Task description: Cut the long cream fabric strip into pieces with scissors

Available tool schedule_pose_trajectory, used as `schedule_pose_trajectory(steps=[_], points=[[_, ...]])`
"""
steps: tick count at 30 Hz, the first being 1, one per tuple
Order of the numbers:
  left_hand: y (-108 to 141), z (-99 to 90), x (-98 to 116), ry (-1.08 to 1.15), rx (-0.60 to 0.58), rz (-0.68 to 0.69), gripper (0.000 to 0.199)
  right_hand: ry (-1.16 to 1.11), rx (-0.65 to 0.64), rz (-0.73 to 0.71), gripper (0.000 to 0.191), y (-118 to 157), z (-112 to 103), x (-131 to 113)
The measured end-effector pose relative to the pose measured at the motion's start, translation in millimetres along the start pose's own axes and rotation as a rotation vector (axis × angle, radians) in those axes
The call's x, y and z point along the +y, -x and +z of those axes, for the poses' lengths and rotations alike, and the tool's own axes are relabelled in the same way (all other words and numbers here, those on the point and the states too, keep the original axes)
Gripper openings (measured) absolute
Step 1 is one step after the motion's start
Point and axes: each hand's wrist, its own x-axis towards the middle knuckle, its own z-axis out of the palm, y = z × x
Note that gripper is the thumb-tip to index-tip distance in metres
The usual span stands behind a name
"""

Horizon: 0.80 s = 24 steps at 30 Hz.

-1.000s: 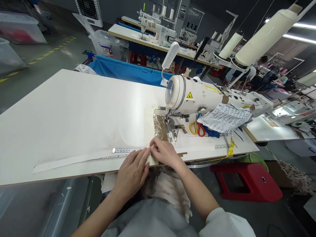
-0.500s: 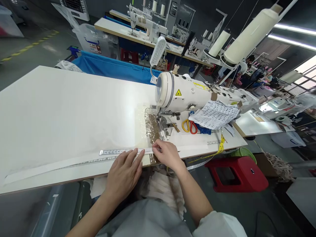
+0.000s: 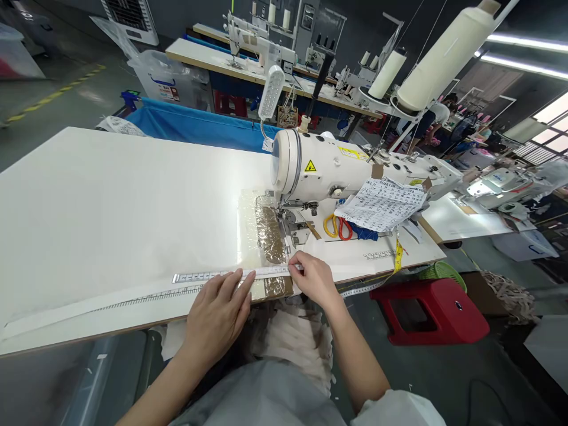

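Observation:
A white measuring tape (image 3: 190,277) lies along the front edge of the white table (image 3: 133,195). My left hand (image 3: 218,307) rests flat with fingers spread, its fingertips on the tape and the white strip (image 3: 146,298) beneath. Further right, my right hand (image 3: 313,277) pinches the tape between thumb and forefinger, near the brown taped patch (image 3: 270,236). The sewing machine (image 3: 328,165) stands just behind, its needle area above that patch.
Scissors with yellow and red handles (image 3: 341,227) lie under the machine arm, beside a sheet of written paper (image 3: 382,204). A yellow tape (image 3: 398,257) hangs over the front edge above a red stool (image 3: 430,310). Thread cones (image 3: 444,59) stand upper right.
My right hand has slid to the right along the tape, and more of the tape shows between my hands. My left hand has stayed on the tape. The view has shifted slightly.

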Motion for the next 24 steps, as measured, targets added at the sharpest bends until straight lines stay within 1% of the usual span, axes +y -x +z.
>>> schedule_pose_trajectory(steps=[5,9,13,16,20,24], points=[[-5.4,-8.2,-0.7,-0.025,0.005,0.016,0.032,0.041,-0.015,-0.024,0.012,0.6,2.0,-0.1],[-19.0,-11.8,11.4,0.023,0.034,0.047,0.031,0.054,-0.017,-0.027,0.011,0.1,2.7,1.3],[-33.4,-0.4,33.9,0.172,0.017,0.093,0.042,0.054,-0.011,-0.027,0.008,-0.1,2.8,2.1],[-36.9,11.8,46.0,0.213,-0.001,0.123,0.043,0.043,-0.007,-0.023,0.007,-0.2,3.7,1.2],[-33.6,22.2,49.8,0.184,0.023,0.158,0.044,-0.002,-0.001,-0.006,0.009,-1.0,3.1,1.1],[-31.3,26.2,49.1,0.178,-0.006,0.146,0.045,-0.077,-0.009,0.053,0.009,1.2,-8.3,11.4]])
